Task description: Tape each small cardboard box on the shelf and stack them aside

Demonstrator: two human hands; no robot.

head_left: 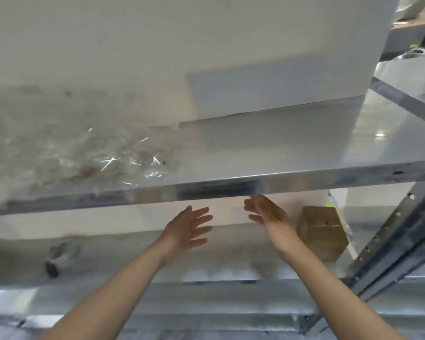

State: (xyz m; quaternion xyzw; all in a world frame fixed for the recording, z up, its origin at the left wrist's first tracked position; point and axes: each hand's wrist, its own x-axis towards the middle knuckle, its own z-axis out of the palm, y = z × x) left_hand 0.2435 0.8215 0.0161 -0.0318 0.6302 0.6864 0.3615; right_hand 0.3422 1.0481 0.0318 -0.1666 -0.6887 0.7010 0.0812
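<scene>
so both arms reach fwd into the gap under a metal shelf point(304, 176), palms roughly facing each other w/ a gap between them. left hand point(187, 229) is spread, fingers straight & fanned toward the right, holding nothing. right hand point(268, 217) also has its fingers straight and relaxed, pointing left/up, tips just below the shelf's front edge, maybe brushing it, can't tell for sure. nothing gripped by either one.

small cardboard box point(322, 233) sits on the lower shelf level, just to the right of the right hand, tilted as seen from the head cam, w/ what looks like a strip of clear tape across its face (blurry, not certain). right hand is near it but apart, no contact. only one box shows here.

upper shelf top carries a big white box or panel point(255, 57) at the back & crinkled clear plastic film point(123, 155) on the left part, w/ brownish smudges nearby. at lower left, on the lower level, a dark-ended cylindrical thing point(59, 256), too blurred to say what. slanted perforated metal upright point(388, 231) runs along the right side of the rack, just right of the box. front rail of the lower level point(206, 303) crosses under both forearms. whole frame is soft w/ motion blur, so fine detail on the box is lost.
</scene>
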